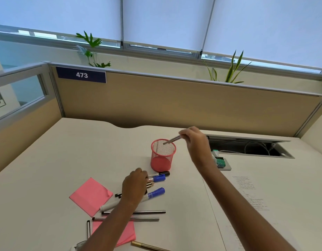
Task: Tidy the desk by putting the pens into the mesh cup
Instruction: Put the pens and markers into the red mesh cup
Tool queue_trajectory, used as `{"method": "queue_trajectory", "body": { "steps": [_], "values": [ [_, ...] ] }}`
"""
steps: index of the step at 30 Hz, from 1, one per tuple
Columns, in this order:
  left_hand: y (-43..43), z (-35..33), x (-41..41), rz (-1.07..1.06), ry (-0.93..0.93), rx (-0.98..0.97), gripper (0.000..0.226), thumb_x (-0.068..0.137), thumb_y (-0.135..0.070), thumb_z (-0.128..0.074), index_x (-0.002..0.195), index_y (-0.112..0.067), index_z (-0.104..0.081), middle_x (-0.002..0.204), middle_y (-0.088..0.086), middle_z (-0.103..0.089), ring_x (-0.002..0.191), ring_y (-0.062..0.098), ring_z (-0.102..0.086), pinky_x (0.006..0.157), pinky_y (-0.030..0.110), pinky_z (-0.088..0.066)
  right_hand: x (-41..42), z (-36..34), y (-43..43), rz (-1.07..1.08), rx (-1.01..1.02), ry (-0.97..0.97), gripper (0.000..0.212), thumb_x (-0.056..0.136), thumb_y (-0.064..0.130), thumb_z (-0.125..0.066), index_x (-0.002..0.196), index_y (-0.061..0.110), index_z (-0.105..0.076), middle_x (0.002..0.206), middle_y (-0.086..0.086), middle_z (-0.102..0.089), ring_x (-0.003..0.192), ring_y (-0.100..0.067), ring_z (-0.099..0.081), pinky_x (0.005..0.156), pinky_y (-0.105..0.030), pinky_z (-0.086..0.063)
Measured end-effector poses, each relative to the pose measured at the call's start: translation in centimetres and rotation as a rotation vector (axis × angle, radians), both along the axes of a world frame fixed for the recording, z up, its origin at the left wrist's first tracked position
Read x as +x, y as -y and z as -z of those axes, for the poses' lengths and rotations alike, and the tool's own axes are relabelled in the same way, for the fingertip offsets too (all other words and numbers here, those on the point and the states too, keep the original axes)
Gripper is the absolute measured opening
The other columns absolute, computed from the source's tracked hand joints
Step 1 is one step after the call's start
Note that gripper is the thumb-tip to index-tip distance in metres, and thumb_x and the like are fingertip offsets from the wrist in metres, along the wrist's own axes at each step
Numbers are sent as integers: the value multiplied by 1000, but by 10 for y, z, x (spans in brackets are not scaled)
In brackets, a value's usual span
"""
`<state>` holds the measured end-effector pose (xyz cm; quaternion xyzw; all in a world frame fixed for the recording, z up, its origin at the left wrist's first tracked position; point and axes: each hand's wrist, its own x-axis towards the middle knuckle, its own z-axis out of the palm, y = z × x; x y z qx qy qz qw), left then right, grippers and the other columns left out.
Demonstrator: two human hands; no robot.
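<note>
Over the mesh cup point(163, 154), right hand point(194, 140) tilts a pen point(172, 140), seemingly.

Two hands: left hand point(135, 183), right hand point(194, 140). One pink mesh cup point(162, 155). Two pink sticky-note pads point(90, 196) point(124, 234). Three capped markers, two blue point(159, 178) point(156, 192), one black point(163, 173). Three thin dark pens point(149, 212) (others partly hidden, uncountable). One gold pen point(147, 246).
</note>
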<state>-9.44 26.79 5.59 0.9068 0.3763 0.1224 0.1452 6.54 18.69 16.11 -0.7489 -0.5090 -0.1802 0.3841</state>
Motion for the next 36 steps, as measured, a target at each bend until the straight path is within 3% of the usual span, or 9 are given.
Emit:
{"method": "queue_trajectory", "body": {
  "steps": [4, 11, 19, 23, 29, 33, 36],
  "values": [
    [1, 6, 4, -14, -182, 25, 26, 96, -20, -40, 116, -11, -54, 115, 6, -62, 105, 21, -60, 87, 27, -45, -1, 20, -16, -17, -210, 37, 16, 80, -3, -58, 95, -4, -65, 95, -22, -65, 85, -36, -61, 71, -39, -49],
    [-1, 9, 10, 17, -265, 62, 28, 93, -18, -45, 119, -10, -53, 119, 7, -62, 108, 21, -59, 90, 28, -45, -7, 34, -18, -18, -379, -3, 25, 86, 2, -55, 111, 0, -60, 112, -19, -62, 97, -31, -60, 79, -29, -47],
    [-9, 7, 16, 54, -285, -16, 31, 92, -16, -49, 122, -8, -50, 123, 9, -58, 111, 21, -57, 92, 28, -46, -7, 47, -5, -48, -284, -54, 24, 85, 4, -56, 108, 4, -62, 114, -16, -63, 100, -28, -60, 81, -24, -46],
    [-7, 11, 17, 56, -289, -31, 27, 93, -11, -45, 119, -8, -51, 118, 9, -62, 107, 21, -60, 89, 27, -47, -13, 54, 2, -38, -154, -88, 21, 81, 1, -61, 102, 4, -65, 103, -17, -66, 92, -27, -62, 75, -22, -46],
    [-6, 7, 16, 41, -198, -97, 24, 94, -14, -47, 115, -8, -56, 114, 10, -64, 104, 21, -62, 88, 26, -47, -35, 87, 14, 3, -115, -340, 17, 86, 6, -56, 101, 4, -64, 102, -15, -65, 90, -21, -60, 69, -1, -33],
    [-3, -6, 21, 61, -31, -119, 24, 94, -21, -48, 114, -11, -59, 114, 8, -61, 103, 20, -59, 85, 22, -44, -45, 97, 12, -24, -155, -668, 27, 86, 12, -58, 113, 6, -58, 113, -11, -64, 94, -18, -60, 77, -12, -43],
    [3, -19, 25, 94, 127, -155, 26, 92, -24, -50, 111, -10, -60, 111, 8, -62, 99, 19, -60, 84, 19, -44, -48, 92, 10, -120, -106, -833, 28, 86, 12, -58, 113, 6, -58, 104, -11, -66, 87, -17, -63, 76, -17, -50]
  ]
}}
